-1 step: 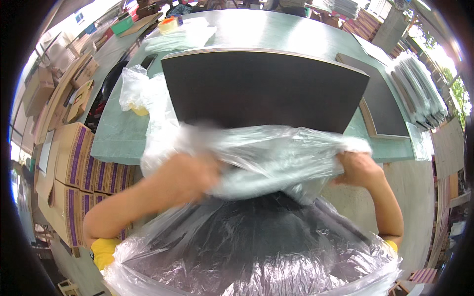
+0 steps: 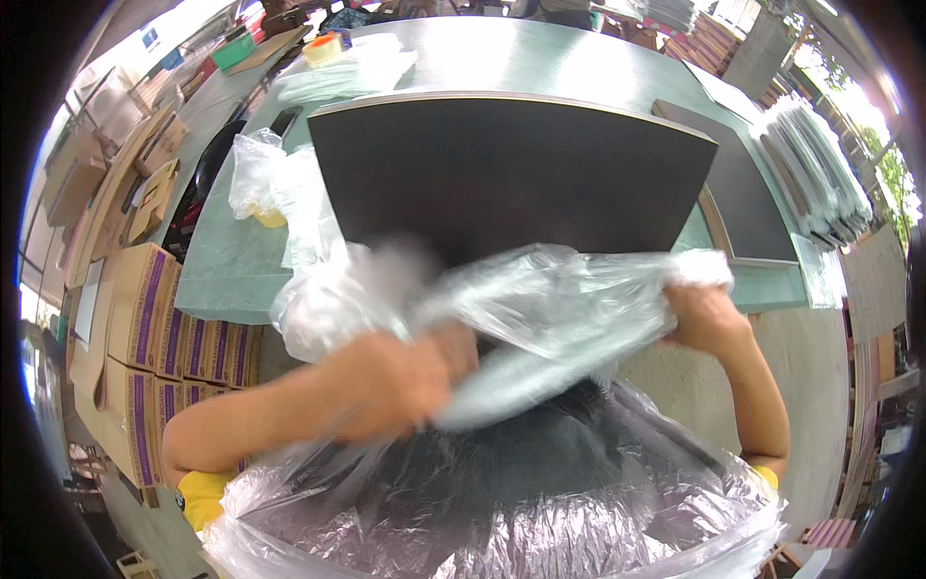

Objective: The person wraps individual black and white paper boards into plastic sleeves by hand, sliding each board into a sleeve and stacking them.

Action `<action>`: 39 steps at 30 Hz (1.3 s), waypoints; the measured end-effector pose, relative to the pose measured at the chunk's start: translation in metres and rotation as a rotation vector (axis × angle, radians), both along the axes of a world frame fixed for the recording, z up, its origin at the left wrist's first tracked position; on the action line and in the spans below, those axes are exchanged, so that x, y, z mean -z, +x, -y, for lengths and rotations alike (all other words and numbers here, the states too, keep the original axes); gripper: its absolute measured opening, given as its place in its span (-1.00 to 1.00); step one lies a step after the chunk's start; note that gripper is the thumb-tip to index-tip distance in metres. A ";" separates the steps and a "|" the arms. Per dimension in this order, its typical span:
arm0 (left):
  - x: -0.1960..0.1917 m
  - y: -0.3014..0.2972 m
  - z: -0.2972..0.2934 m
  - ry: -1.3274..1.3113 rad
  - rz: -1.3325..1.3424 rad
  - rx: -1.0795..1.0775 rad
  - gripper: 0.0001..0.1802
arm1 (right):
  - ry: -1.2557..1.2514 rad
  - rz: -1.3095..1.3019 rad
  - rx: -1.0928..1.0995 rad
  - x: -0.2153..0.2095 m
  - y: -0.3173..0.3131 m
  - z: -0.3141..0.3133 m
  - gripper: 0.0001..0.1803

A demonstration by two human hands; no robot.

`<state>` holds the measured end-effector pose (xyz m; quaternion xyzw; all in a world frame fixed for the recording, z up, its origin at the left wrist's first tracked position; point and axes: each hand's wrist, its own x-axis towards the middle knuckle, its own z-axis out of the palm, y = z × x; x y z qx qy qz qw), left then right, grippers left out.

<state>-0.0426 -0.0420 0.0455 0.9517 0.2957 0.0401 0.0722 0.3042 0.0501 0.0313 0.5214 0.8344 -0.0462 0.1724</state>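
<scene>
A clear plastic bag point(image 2: 550, 299) is stretched between my hands in front of a flat black panel point(image 2: 511, 179) with a pale edge. My right hand point(image 2: 709, 318) grips the bag's right end, fingers closed. Closer to me, my left hand point(image 2: 405, 381) is curled round the film on the left, somewhat blurred by motion. The bag overlaps the panel's near edge, which is hidden. More clear film point(image 2: 540, 502) spreads over my front below the hands, dark beneath it. Bunched plastic point(image 2: 323, 309) hangs over the table edge, left of the panel.
The green table point(image 2: 231, 280) carries a second dark panel point(image 2: 748, 193) and a stack of wrapped panels point(image 2: 815, 174) on the right. Tape rolls point(image 2: 323, 50) sit on folded plastic at the far left. Cardboard boxes point(image 2: 140, 309) are stacked at the left.
My left hand has come nearer to me and slightly right, pulling the film into a slant. The right hand stays at the bag's right end, almost still.
</scene>
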 end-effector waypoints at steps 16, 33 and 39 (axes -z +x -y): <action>0.008 -0.072 -0.025 0.394 -0.457 -0.730 -0.88 | 0.109 -0.185 -0.317 -0.022 -0.040 0.037 -0.70; -0.029 -0.034 -0.002 0.293 -0.440 -0.530 -0.90 | 0.457 0.316 -0.335 0.045 -0.003 0.002 -0.80; 0.058 -0.119 -0.023 0.043 -0.542 -0.756 -0.88 | -0.031 -0.471 -0.017 -0.063 -0.055 0.044 -0.84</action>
